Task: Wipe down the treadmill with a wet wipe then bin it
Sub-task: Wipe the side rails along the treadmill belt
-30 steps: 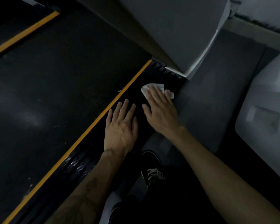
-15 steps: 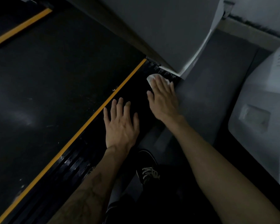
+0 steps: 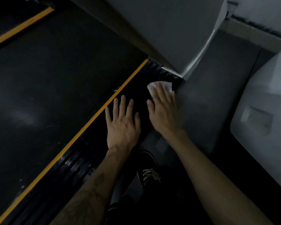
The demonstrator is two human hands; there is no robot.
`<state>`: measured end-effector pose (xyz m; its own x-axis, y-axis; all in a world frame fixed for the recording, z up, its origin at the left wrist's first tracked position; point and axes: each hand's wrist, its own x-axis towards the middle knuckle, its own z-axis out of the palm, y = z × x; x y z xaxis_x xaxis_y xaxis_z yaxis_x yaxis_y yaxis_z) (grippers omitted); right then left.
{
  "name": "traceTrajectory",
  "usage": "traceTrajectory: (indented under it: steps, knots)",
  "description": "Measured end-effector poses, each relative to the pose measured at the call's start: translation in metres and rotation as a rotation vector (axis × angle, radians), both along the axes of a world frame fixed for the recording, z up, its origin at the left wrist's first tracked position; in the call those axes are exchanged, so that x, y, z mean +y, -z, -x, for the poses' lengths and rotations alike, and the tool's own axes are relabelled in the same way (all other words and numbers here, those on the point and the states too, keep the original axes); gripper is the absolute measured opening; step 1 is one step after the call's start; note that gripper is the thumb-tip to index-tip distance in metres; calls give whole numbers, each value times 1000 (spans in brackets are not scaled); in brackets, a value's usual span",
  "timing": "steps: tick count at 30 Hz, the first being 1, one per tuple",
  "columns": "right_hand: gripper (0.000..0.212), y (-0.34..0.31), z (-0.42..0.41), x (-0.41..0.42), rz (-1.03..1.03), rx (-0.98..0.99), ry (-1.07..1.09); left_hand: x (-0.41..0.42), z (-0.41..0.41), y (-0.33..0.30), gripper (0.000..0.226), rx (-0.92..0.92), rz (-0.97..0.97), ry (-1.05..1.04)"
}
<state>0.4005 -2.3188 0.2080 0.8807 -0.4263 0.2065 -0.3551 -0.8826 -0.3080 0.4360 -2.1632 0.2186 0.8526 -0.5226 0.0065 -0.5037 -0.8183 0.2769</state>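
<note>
Grey housing (image 3: 152, 30) looms at twelve o'clock; right hand (image 3: 165, 114) flat, fingers (image 3: 161, 93) pressing the wipe (image 3: 154, 86) on the side rail (image 3: 143, 88); left hand (image 3: 122, 125) splayed, released.

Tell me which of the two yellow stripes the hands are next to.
The long yellow stripe running diagonally through the middle, just left of the left hand. The other yellow stripe sits far off in the top-left corner.

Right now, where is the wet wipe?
In the head view, the wet wipe lies under the right hand's straight fingers on the black side rail, right of the yellow stripe, near the grey upright's base.
</note>
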Motion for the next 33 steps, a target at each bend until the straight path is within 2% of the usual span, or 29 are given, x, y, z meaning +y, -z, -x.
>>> traceTrajectory:
  steps: [4, 8, 11, 13, 15, 19, 22, 24, 26, 30, 33]
  knots:
    - [63, 3, 5, -1, 36, 34, -105, -2, 0, -1, 64, -4, 8, -3]
    - [74, -4, -17, -37, 54, 157, -15, -2, 0, 0, 64, -12, -9, -3]
    - [70, 1, -1, -3, 37, 81, 52, -1, -1, -1, 65, 0, -13, 5]
    - [66, 4, 11, 15, 22, 27, -21, -2, -2, -2, 65, 4, -11, 7]
    - [64, 2, 5, 3, 40, 41, -90, -2, -2, -3, 65, -2, -2, 2]
    - [60, -7, -19, -46, 25, 136, -28, -2, -1, -2, 63, -14, 1, -1]
    - [66, -1, -7, -22, 12, 107, 14, -1, -2, -2, 63, -6, -4, 1]
    - [65, 5, 10, -1, 18, 35, -48, -1, -2, -2, 65, 1, -8, 6]
    - [64, 4, 10, -11, 38, 52, -111, -2, -1, -3, 65, -5, -5, 4]
    - [76, -6, -19, -54, -16, 124, -6, -4, -3, -2, 64, -16, 0, -8]
    - [72, 0, -5, -22, -23, 63, 49, -3, -2, -1, 64, -10, -4, -2]
